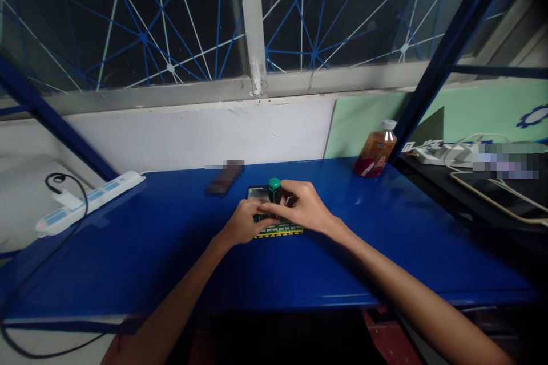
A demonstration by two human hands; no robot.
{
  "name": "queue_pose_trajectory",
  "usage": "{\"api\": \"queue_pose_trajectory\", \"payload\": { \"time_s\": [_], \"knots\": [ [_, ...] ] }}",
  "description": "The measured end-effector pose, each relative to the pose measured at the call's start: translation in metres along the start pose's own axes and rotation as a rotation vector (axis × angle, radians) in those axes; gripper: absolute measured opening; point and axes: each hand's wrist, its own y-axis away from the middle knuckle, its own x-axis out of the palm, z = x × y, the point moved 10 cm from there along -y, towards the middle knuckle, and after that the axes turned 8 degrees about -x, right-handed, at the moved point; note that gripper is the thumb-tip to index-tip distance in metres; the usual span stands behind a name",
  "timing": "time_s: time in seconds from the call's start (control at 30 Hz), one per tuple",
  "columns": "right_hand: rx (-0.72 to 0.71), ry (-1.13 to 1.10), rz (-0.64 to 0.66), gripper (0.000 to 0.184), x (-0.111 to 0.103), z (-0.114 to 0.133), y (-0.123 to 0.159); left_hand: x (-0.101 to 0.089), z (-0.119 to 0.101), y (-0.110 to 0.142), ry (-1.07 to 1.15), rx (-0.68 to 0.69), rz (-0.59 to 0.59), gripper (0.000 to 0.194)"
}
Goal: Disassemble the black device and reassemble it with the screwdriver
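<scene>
A screwdriver with a green-capped dark handle (274, 184) stands roughly upright in the middle of the blue table. My right hand (306, 205) closes around it from the right, thumb reaching across toward the left. Close against it, my left hand (246, 221) has its fingers pinched together low by the screwdriver; what they grip is hidden. Beneath both hands lies a green bit case (280, 228) with small pale rectangles and a yellow-and-black striped front edge. Just behind my left fingers, a dark-rimmed tray or lid (257, 191) shows in part.
A blurred-out dark brown object (226, 178) lies behind my hands to the left. The white power strip (92, 202) with a black cable rests at the left edge. At the back right stands a drink bottle (375, 151), near a blue frame post (422, 91).
</scene>
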Motion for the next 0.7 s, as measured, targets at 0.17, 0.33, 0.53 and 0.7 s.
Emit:
{"api": "queue_pose_trajectory", "payload": {
  "time_s": [0.17, 0.33, 0.53, 0.7],
  "knots": [
    [-0.007, -0.05, -0.005, 0.034, 0.0, 0.0, 0.002, 0.0, 0.001, 0.0, -0.008, 0.012, -0.01, 0.014],
    [0.04, -0.113, 0.027, 0.036, 0.005, -0.01, 0.003, 0.002, -0.004, 0.001, 0.028, 0.045, 0.013, 0.011],
    [0.083, -0.197, 0.11, 0.032, 0.009, -0.013, 0.005, 0.002, -0.01, 0.0, 0.028, 0.064, 0.029, 0.012],
    [0.088, -0.237, 0.165, 0.027, 0.013, -0.014, 0.007, 0.001, -0.013, -0.001, 0.002, 0.077, 0.005, 0.015]
  ]
}}
